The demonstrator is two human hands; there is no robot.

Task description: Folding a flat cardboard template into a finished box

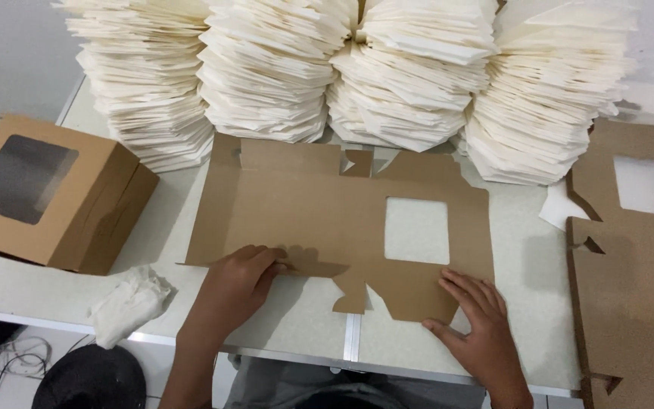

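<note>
Both hands sit at the bottom of the frame on one flat box blank [304, 208]. Left hand [240, 284], lower centre-left, curls its fingers over the blank's near edge flap, pinching or pressing it; the exact grip is hidden. Right hand [478, 326], lower right, lies spread, palm down, pinning the blank's near right corner. Brown blank lies flat mid-frame on the white table [524, 303], window cutout open, no walls raised: folding barely begun. One finished windowed box [47, 193] stands at left, so at least one is done. More flat blanks [637, 265] are stacked at right. Cream paper stacks [357, 68] line the top; a crumpled tissue [126, 303] lies lower left.
</note>
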